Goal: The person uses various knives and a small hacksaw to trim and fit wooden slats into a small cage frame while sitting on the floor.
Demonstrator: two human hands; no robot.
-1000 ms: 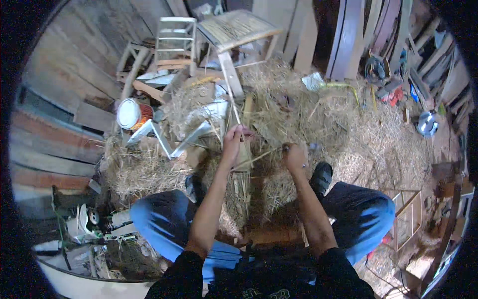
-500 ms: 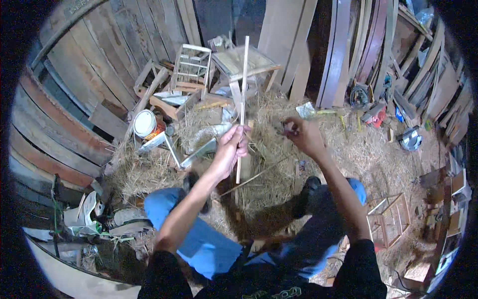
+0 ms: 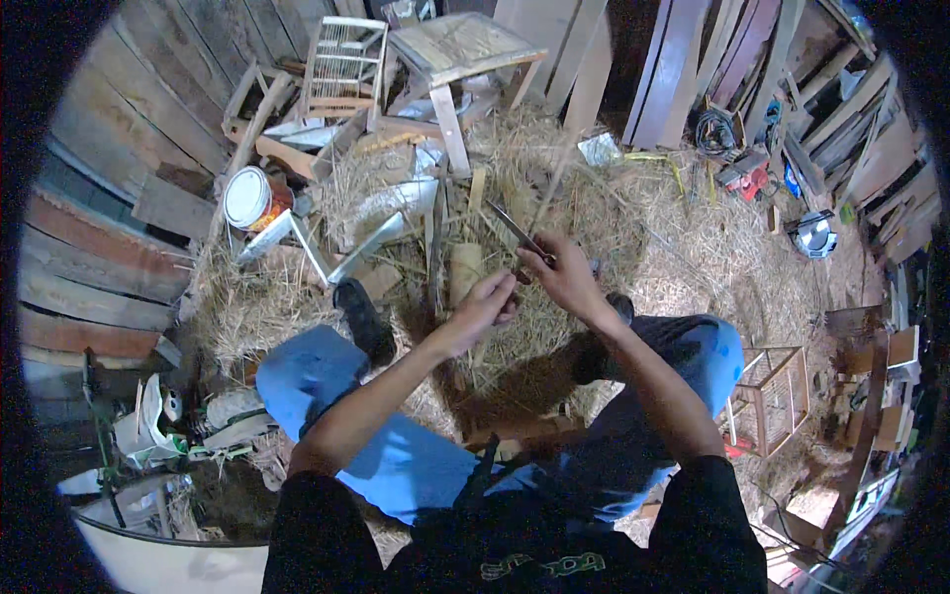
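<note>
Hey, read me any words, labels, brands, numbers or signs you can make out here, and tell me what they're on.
Nothing reads clearly.
Black shirt: pale lettering, too blurred to read reliably.
White-lidded bucket: orange label, too small to read.

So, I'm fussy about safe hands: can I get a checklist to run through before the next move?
1. Right hand grips the thin tool: ok.
2. Tool's far end points away from the body: ok, forward and leftward.
3. Left hand away from that far end: ok, it sits nearer the right hand's fingers.
4. Left hand's grip on anything: cannot tell.
5. Ground free of litter: not ok, straw is strewn about.
</note>
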